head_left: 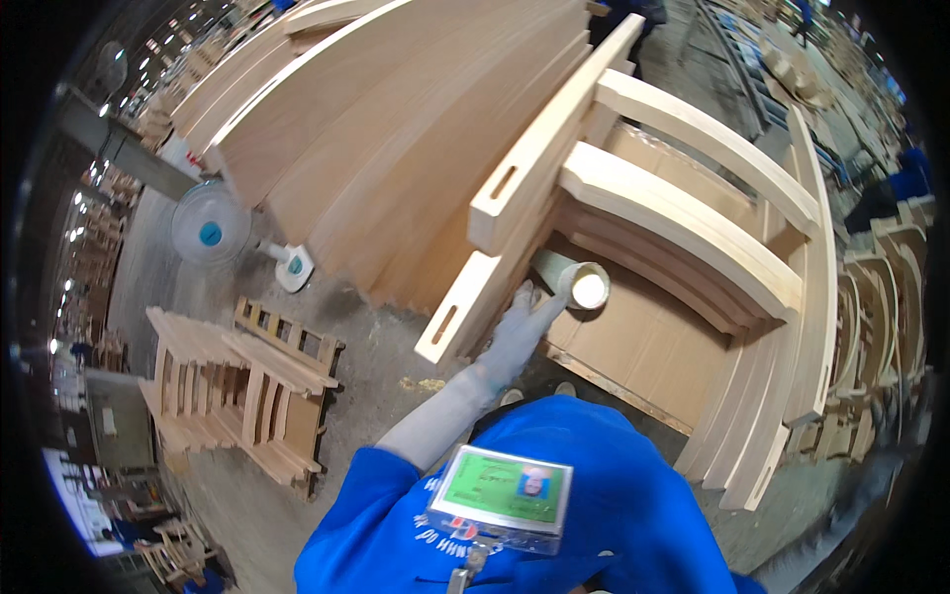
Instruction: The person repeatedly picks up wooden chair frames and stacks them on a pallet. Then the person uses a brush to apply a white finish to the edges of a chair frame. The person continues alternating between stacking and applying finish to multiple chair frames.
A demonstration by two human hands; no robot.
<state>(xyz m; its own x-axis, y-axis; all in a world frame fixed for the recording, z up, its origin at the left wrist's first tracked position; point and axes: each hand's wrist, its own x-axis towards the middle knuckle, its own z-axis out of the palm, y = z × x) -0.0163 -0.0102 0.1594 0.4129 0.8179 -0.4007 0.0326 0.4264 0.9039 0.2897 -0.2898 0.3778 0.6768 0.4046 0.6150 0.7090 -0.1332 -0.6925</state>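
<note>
My left hand (515, 335), in a light grey glove and sleeve, reaches forward to a pale cylindrical container (562, 271). Its fingers are against the container's near side, and part of the grip is hidden. The container lies tilted, its round end towards me showing bright white. Around it stands a stack of pale curved wooden frames (683, 233), with slotted post ends on the left. Brown cardboard (633, 351) lies at the bottom inside the frames. My right hand is out of view.
Large curved wooden panels (396, 148) stand ahead on the left. On the floor are a fan (211, 226) and a pallet (287, 332) beside smaller stacked frames (233, 391). More curved wooden parts (871, 327) are piled at the right. A badge (505, 495) hangs at my chest.
</note>
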